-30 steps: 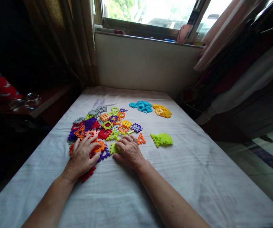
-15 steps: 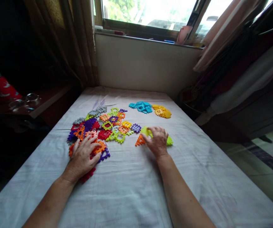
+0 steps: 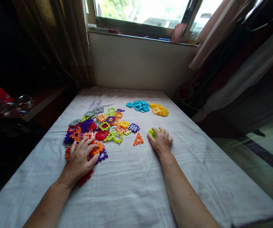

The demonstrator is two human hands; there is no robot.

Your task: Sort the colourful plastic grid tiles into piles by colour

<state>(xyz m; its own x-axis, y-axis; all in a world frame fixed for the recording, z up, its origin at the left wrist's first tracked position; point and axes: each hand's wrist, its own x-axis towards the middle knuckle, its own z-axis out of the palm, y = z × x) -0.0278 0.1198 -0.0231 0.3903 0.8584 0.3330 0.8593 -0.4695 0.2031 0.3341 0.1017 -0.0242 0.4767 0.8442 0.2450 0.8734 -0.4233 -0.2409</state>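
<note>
My left hand [image 3: 80,156] lies spread over the near end of a mixed heap of interlocking plastic building tiles, its fingers apart. Under and around it show an orange tile [image 3: 99,148], a purple tile [image 3: 103,155] and a red tile [image 3: 86,177]. My right hand [image 3: 161,141] is curled over a lime green tile [image 3: 152,133], low on the sheet; the part under the palm is hidden. Left of that hand, an orange triangular tile [image 3: 138,139] lies alone. A purple window-shaped tile [image 3: 134,127] sits at the heap's right edge.
Toward the far side lie a blue tile pile [image 3: 139,106] and a yellow tile pile [image 3: 159,109]. A pale sheet [image 3: 127,193] covers the surface. Eyeglasses [image 3: 16,104] rest on a dark side table at left. Hanging clothes [image 3: 233,72] are at right.
My right hand has moved right, drawing the lime green tile away from the orange triangle, which now lies uncovered. My left hand stays on the heap. The view has shifted slightly.
</note>
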